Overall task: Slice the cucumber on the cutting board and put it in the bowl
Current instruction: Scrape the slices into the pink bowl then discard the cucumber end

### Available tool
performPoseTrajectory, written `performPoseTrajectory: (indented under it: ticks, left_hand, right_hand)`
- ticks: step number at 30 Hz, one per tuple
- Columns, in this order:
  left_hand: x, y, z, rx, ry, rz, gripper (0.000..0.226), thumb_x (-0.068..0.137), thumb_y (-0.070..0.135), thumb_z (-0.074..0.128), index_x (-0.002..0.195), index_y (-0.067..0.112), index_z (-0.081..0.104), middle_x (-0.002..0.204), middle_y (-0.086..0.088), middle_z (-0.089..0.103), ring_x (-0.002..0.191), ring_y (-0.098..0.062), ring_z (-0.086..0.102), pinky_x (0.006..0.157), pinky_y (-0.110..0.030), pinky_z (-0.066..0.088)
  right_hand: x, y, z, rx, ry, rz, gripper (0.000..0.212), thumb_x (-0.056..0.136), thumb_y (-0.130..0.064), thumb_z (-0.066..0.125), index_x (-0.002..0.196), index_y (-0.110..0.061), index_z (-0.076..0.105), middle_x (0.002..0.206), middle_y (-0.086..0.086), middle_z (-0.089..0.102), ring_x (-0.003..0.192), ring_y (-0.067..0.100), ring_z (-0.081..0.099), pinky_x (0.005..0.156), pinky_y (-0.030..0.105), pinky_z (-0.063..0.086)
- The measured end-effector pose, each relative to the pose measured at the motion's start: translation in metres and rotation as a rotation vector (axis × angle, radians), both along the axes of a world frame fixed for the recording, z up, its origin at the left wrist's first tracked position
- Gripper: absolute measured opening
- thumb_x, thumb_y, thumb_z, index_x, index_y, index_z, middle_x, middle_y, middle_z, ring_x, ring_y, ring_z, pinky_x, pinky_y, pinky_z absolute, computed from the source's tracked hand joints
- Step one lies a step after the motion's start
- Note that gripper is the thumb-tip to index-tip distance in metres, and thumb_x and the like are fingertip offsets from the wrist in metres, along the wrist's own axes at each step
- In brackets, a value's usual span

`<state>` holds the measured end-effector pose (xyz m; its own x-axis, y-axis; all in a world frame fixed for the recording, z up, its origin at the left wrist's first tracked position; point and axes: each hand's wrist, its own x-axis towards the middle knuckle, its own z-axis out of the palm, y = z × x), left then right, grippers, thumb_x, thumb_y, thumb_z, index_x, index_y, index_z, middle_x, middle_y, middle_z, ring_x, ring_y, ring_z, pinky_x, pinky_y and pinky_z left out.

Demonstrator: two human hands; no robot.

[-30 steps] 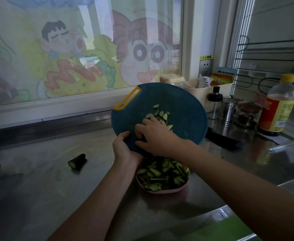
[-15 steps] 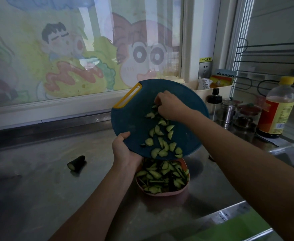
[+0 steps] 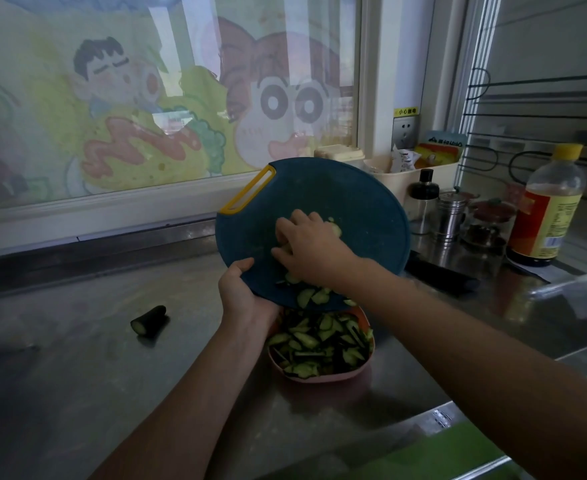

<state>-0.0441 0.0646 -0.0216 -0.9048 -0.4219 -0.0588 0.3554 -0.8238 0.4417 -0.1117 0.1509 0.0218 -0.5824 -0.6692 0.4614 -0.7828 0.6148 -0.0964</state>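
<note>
Countertop [image 3: 77, 393] of dull steel spreads below the cutting board [image 3: 354, 209] on every side; behind the board stands a window [image 3: 146, 116] painted with cartoon figures; the board itself, round and dark blue-green with a yellow slot handle at its upper left, is lifted off the steel and tilted steeply; the left hand [image 3: 243, 292] grips the board's lower left edge, thumb on the top face, fingers hidden beneath; the right hand [image 3: 313, 251] lies on the middle of the board's face, fingers spread and only lightly bent, pressing on cucumber slices [image 3: 311, 296] and clasping nothing; directly under the board's lower edge sits the pink bowl [image 3: 320, 378]; right of the board, well apart, stands a bottle [image 3: 548, 206] with a yellow cap and dark liquid; behind the board's right rim is a cream tub [image 3: 420, 174] holding packets; between bottle and board stands a steel shaker [image 3: 451, 216]; left of the board, well apart, a cucumber stub [image 3: 149, 320] lies on its side on the steel; a few slices cling at the board's lower edge, one shows beside the hand higher up, and many more fill the bowl.
</note>
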Motion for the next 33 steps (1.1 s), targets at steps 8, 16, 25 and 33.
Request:
performPoseTrajectory:
  ticks: [8,16,25,33]
  left_hand:
    - [-0.002,0.0,-0.001,0.0,-0.027,-0.002,0.028,0.09,0.013,0.037,0.105,0.006,0.06,0.095,-0.015,0.069,0.093,-0.034,0.062,0.087,-0.045,0.049]
    - [-0.001,0.004,-0.002,0.013,-0.015,-0.025,0.029,0.091,0.01,0.035,0.105,0.006,0.06,0.104,-0.018,0.066,0.094,-0.037,0.061,0.086,-0.051,0.047]
    - [-0.002,0.002,-0.004,0.011,-0.036,0.017,0.029,0.091,0.009,0.034,0.106,0.008,0.059,0.1,-0.015,0.068,0.09,-0.035,0.062,0.074,-0.045,0.05]
    - [-0.001,-0.002,0.0,0.006,-0.061,0.047,0.025,0.092,0.012,0.036,0.1,0.009,0.059,0.082,-0.013,0.072,0.085,-0.034,0.062,0.07,-0.041,0.049]
  right_hand:
    - [0.021,0.029,-0.015,-0.221,0.018,0.1,0.019,0.094,-0.029,0.051,0.097,-0.012,0.057,0.1,0.006,0.05,0.093,0.022,0.046,0.083,0.035,0.04]
    - [-0.025,0.05,-0.008,-0.388,-0.289,-0.213,0.027,0.089,-0.005,0.043,0.113,-0.004,0.055,0.117,0.013,0.049,0.111,0.027,0.045,0.091,0.027,0.036]
    - [0.013,0.047,-0.037,-0.412,-0.306,-0.054,0.031,0.088,-0.001,0.041,0.112,-0.01,0.058,0.111,0.004,0.046,0.105,0.018,0.041,0.082,0.016,0.028]
    - [0.05,0.044,-0.038,-0.397,-0.364,0.141,0.037,0.088,0.0,0.042,0.12,-0.012,0.056,0.118,0.001,0.048,0.112,0.012,0.044,0.088,0.009,0.027]
